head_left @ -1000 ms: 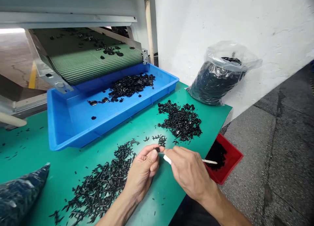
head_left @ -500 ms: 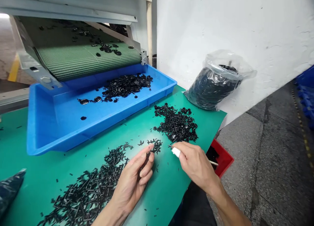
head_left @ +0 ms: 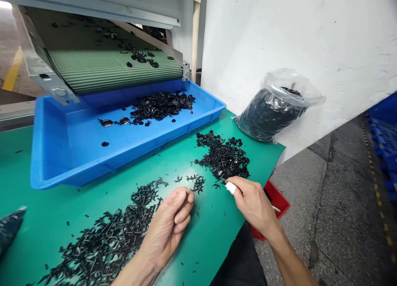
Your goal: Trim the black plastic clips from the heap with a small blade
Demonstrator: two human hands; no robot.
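My left hand [head_left: 172,220] is curled closed over the green tabletop [head_left: 130,180], its fingertips pressed together; whatever lies between them is hidden. My right hand [head_left: 256,201], with white tape on a finger, grips a thin pointed tool [head_left: 223,179]. The tool's tip touches the near edge of a pile of small black parts [head_left: 225,156]. Beside and below my left hand spreads a larger heap of black branched pieces [head_left: 114,240]. A small cluster of black pieces [head_left: 198,183] lies between the hands.
A blue tray [head_left: 124,162] with black parts stands under a green conveyor belt [head_left: 114,69] carrying more. At the back right, a clear bag [head_left: 266,114] of black parts leans by the white wall. A red bin [head_left: 277,200] is below the table's right edge.
My right hand has moved slightly right, bringing the tool to the pile's edge. A small black piece now lies just below the tool tip. My left hand's fingers have curled in more.
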